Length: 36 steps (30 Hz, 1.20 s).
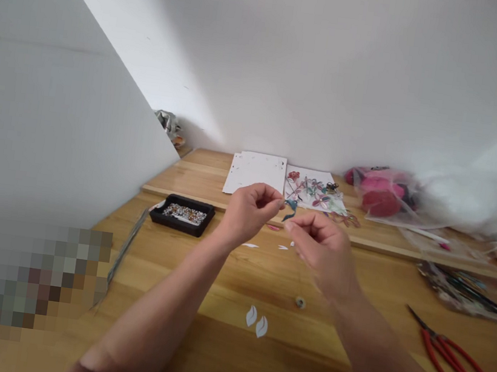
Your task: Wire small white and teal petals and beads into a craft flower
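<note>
Above the middle of the table, my left hand (pixel 252 211) pinches the upper end of a small teal curled piece (pixel 290 208) between thumb and fingertips. It looks like a leaf or petal shape, but its material is too small to make out. Just to the right and lower, my right hand (pixel 325 251) has thumb and forefinger pressed together at the piece's lower tip. Two white leaf-shaped cutouts (pixel 256 321) lie on the wood between my forearms. Beyond them is a small round spool-like thing (pixel 300 302). White paper scraps (pixel 250 245) lie beneath my hands.
A black tray (pixel 182 214) of beads stands left. Red-handled scissors (pixel 454 362) lie at right, below a clear bag of tools (pixel 468 291). On the raised back ledge are white sheets (pixel 254 171), colourful wire-like flowers (pixel 316 192) and bags of pink (pixel 382 191) and white material (pixel 461 199).
</note>
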Available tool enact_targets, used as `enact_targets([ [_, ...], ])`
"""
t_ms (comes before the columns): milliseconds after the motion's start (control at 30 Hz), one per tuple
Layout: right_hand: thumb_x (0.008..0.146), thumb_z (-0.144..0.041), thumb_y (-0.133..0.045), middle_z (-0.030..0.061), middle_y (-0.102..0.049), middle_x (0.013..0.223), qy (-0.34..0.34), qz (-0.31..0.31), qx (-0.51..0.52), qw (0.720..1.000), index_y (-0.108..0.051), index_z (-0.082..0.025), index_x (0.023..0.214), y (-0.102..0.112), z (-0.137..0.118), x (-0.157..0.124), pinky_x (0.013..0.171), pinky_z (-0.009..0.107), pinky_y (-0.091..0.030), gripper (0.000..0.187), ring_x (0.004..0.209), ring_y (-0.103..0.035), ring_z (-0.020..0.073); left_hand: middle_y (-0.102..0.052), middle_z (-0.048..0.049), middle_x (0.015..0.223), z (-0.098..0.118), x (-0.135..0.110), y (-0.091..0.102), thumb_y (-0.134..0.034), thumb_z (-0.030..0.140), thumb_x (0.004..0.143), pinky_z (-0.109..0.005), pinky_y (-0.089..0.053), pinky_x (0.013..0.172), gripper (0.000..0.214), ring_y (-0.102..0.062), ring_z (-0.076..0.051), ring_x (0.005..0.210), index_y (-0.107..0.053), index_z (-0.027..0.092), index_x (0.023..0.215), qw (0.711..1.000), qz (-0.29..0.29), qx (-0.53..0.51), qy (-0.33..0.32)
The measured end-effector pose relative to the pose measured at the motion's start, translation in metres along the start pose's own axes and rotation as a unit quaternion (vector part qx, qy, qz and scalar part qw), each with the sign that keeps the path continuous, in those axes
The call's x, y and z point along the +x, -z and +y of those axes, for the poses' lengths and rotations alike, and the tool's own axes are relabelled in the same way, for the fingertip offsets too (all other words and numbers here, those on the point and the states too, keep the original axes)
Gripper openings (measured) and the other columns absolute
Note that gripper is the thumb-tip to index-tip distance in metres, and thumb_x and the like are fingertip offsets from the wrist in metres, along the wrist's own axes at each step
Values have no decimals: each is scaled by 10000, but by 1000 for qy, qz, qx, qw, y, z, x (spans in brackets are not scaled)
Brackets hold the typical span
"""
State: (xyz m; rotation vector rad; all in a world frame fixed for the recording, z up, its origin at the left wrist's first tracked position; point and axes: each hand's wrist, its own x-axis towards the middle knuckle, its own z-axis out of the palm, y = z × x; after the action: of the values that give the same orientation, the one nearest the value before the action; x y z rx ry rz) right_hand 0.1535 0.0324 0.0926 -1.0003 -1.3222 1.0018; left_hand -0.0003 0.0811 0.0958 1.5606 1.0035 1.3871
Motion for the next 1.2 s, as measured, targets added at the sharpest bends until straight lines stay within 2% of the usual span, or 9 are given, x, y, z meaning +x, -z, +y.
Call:
enact_targets([
  [133, 836, -223, -714, -76, -350, 540, 183, 72, -177, 964, -700, -203, 786, 17, -8, 3, 501, 257, -298, 56, 512, -324, 88, -715, -33, 778, 3, -3, 0, -730, 266, 807, -257, -512, 650, 119, -621, -116, 691, -679, 159, 798, 997, -64, -18, 26],
  [200, 856, -211, -702, -76, -329, 548, 231, 89, -216, 944, -718, -209, 822, 23, -9, 6, 526, 265, -319, 38, 524, -325, 91, -729, -43, 797, 2, -5, -2, -740, 281, 812, -264, -524, 672, 134, -647, -125, 719, -681, 161, 804, 994, -97, -27, 31],
  [267, 863, -213, -697, -72, -325, 555, 246, 91, -224, 938, -728, -211, 825, 26, -9, 9, 529, 265, -322, 49, 531, -326, 93, -741, -54, 801, 0, -7, -4, -751, 295, 815, -275, -528, 688, 153, -664, -135, 728, -678, 161, 805, 992, -121, -31, 34],
  [433, 830, -269, -733, -71, -315, 544, 188, 84, -173, 963, -743, -214, 800, 29, -2, 19, 484, 252, -279, 63, 512, -301, 89, -747, -54, 809, -2, -11, -8, -756, 312, 827, -275, -523, 705, 178, -674, -133, 740, -673, 155, 825, 983, -168, -69, 32],
  [600, 718, -367, -809, -52, -455, 526, 35, 37, -10, 999, -724, -201, 748, 27, 10, 30, 452, 241, -253, 189, 487, -341, 82, -737, -36, 807, 4, -11, -5, -774, 292, 823, -247, -509, 730, 179, -664, -112, 758, -677, 141, 832, 976, -182, -113, 38],
  [700, 631, -382, -862, -40, -520, 548, -63, 18, 94, 993, -700, -199, 716, 22, 14, 31, 428, 225, -248, 258, 467, -357, 69, -743, -39, 830, 4, -9, -2, -763, 288, 834, -249, -510, 744, 162, -669, -113, 773, -686, 146, 844, 975, -168, -138, 35],
  [767, 597, -372, -886, -34, -549, 576, -95, 11, 130, 987, -696, -193, 714, 19, 16, 30, 413, 213, -234, 286, 456, -347, 55, -741, -39, 825, 4, -8, 0, -757, 289, 839, -243, -503, 724, 156, -660, -109, 757, -692, 146, 838, 977, -157, -140, 33],
  [967, 582, -338, -899, -44, -553, 601, -115, 10, 160, 980, -691, -178, 712, 16, 18, 27, 395, 201, -201, 293, 430, -293, 24, -743, -32, 794, 3, -6, 2, -759, 300, 842, -228, -491, 688, 163, -660, -104, 745, -696, 152, 813, 980, -140, -141, 32],
  [1200, 601, -352, -891, -40, -547, 579, -101, 21, 141, 985, -694, -174, 710, 17, 15, 26, 400, 201, -221, 287, 448, -332, 38, -755, -42, 808, 3, -7, 4, -774, 304, 829, -235, -490, 692, 163, -660, -110, 741, -715, 153, 820, 979, -142, -138, 37],
])
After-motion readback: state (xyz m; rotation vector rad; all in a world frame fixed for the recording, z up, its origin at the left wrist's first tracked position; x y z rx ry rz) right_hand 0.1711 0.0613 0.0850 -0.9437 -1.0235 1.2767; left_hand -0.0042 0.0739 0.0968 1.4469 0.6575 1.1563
